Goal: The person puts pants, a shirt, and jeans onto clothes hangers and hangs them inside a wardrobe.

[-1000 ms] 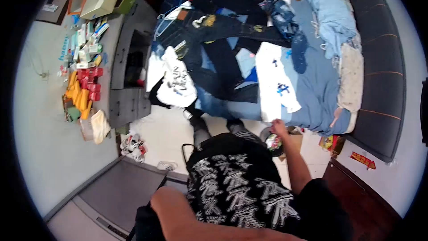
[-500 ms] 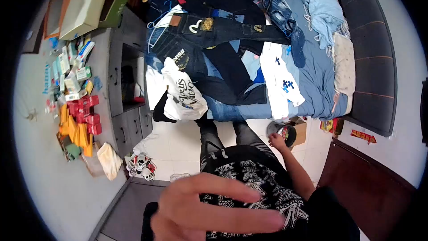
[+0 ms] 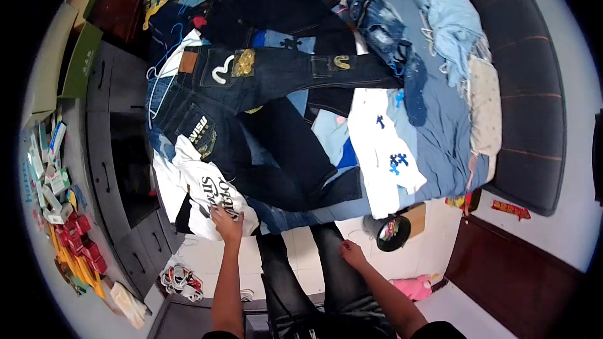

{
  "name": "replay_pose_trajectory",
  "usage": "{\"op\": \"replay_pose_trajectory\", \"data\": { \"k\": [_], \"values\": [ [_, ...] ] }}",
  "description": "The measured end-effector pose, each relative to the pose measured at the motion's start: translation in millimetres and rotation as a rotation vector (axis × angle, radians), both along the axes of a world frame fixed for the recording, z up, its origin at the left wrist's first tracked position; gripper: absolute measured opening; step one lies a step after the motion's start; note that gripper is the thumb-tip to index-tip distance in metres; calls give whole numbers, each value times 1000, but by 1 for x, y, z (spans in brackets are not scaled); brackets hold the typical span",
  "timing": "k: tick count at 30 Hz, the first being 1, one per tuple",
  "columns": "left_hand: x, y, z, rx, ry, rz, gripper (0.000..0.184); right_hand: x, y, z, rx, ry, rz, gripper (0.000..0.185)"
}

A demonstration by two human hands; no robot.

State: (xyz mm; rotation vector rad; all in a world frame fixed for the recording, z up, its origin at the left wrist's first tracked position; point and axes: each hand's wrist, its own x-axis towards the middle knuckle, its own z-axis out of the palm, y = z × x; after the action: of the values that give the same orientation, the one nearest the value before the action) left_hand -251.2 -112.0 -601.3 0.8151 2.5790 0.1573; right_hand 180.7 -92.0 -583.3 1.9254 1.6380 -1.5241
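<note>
The left hand [image 3: 229, 225] was found with its fingers on the lower part of a white shirt with black lettering [image 3: 204, 179], which lay at the near left corner of the bed [image 3: 449, 132] and overhung its edge; whether the fingers were clamped on the cloth could not be told. The right hand [image 3: 353, 255] was observed near the person's right thigh, fingers curled in, any grip within them not determinable. Dark jeans [image 3: 270, 88] were spread beside the shirt, with a white garment bearing blue crosses [image 3: 374, 150] further right.
</note>
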Motion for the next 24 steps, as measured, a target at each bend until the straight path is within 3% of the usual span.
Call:
{"op": "replay_pose_trajectory", "data": {
  "k": [1, 2, 4, 5, 8, 9, 10, 12, 15, 17, 19, 20, 22, 24],
  "values": [
    [-7, -11, -36, -74, 49, 127, 101, -5, 1, -11, -7, -49, -40, 22],
    [-11, -7, -52, -78, 66, 154, 101, -13, 8, -24, -11, -31, -14, 22],
    [-23, -1, -70, -186, -144, 618, 116, -25, 15, -28, 138, -112, 73, 22],
    [-28, 8, -79, -271, -148, 585, 125, -31, 23, -36, 144, -67, 101, 22],
    [-41, 0, -97, -284, -109, 485, 107, -39, 30, -39, 249, -105, 218, 20],
    [-49, -22, -120, -29, -186, 451, 91, -36, 32, -42, 241, -104, 232, 20],
    [-45, -23, -113, 184, -188, 444, 82, -33, 34, -49, 217, -123, 251, 19],
    [-28, -8, -79, 283, -203, 546, 75, -30, 38, -62, 193, -136, 282, 19],
    [8, 21, -31, 653, -223, 560, 60, -41, 56, -70, 132, 106, 120, 18],
    [36, 51, 21, 797, -368, 609, 52, -81, 89, -54, -87, 352, -115, 19],
    [74, 77, 75, 823, -609, 718, 48, -138, 133, -11, -126, 552, -287, 29],
    [92, 86, 91, 860, -757, 767, 47, -153, 148, -3, 27, 637, -165, 36],
    [115, 110, 113, 908, -707, 390, 45, -178, 174, 53, -60, 707, -160, 40],
    [137, 120, 97, 913, -849, 403, 43, -181, 190, 102, -125, 709, -164, 45]
  ]
}}
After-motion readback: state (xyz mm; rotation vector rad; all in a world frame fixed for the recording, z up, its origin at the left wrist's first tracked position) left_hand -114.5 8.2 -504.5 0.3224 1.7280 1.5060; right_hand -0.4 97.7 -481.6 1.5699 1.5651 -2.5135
